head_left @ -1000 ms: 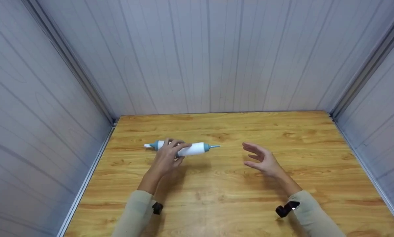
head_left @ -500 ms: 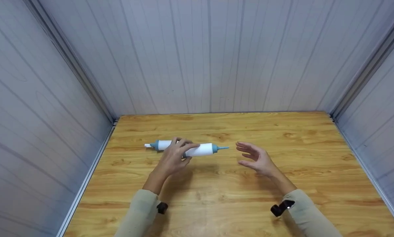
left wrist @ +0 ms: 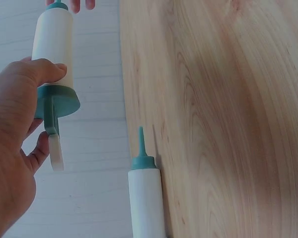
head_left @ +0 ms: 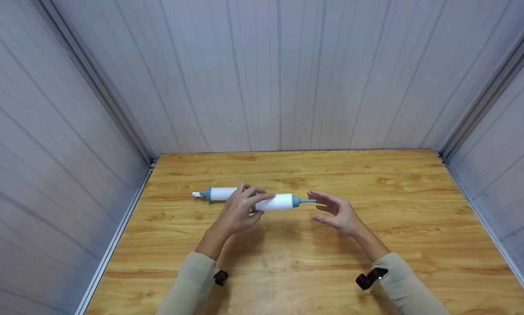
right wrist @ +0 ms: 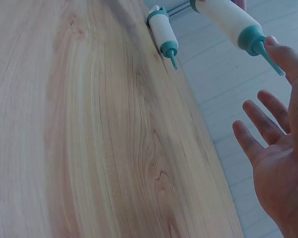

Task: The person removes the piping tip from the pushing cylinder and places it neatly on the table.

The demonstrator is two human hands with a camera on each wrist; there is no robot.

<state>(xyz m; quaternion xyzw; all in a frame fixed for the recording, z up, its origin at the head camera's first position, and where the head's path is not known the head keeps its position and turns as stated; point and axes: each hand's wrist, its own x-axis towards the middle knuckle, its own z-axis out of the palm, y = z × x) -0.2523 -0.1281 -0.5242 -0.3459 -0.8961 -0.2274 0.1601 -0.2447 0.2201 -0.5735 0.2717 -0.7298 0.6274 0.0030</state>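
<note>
My left hand [head_left: 238,212] grips a white balloon pump [head_left: 280,202] with teal ends around its rear half, raised off the table. Its thin teal nozzle points right; its teal flange and pale handle [left wrist: 55,153] show in the left wrist view. Around the nozzle tip, without gripping it, my right hand [head_left: 341,216] is held with fingers spread and thumb apart. In the right wrist view the nozzle [right wrist: 270,59] is close to the thumb; whether they touch I cannot tell. A second similar pump [head_left: 222,194] lies on the table behind my left hand, which partly hides it.
The wood-grain table [head_left: 288,280] is bounded by a pale panel wall [head_left: 279,87] behind and side walls left and right. Metal framing [head_left: 113,262] runs along the left edge. A black wrist device [head_left: 371,278] sits on each sleeve.
My left hand has carried the held pump to the right, uncovering more of the lying pump. My right hand has moved left, so the nozzle tip now reaches between its thumb and fingers.
</note>
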